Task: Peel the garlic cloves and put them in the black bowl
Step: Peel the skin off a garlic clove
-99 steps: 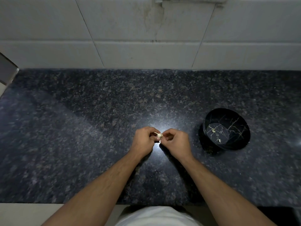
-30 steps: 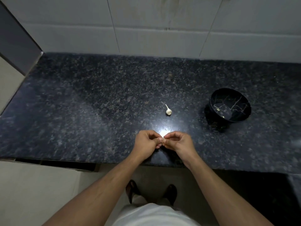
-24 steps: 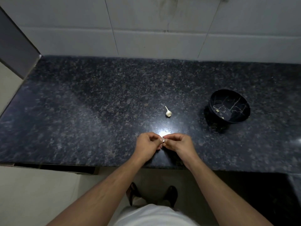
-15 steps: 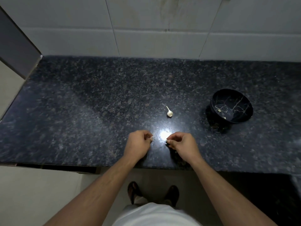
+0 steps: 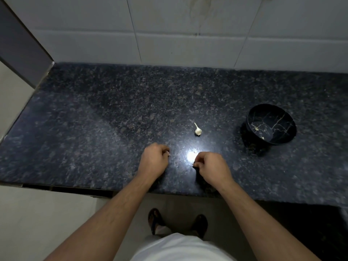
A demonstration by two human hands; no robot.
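Both hands curled, apart over worktop [image 5: 94,138] front edge. Left hand [image 5: 154,162] pinches a small pale bit; right hand [image 5: 212,166] pinches something tiny, cannot tell what. Garlic clove [image 5: 197,129] lies beyond them; black bowl [image 5: 271,125] right, holding small pale pieces.

Hands apart over counter [image 5: 94,129]: left hand [image 5: 153,162], right hand [image 5: 211,167] both curled; garlic [image 5: 197,129] beyond; bowl [image 5: 271,126] right.

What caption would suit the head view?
Hands apart over the dark counter, garlic piece beyond them, black bowl to the right.
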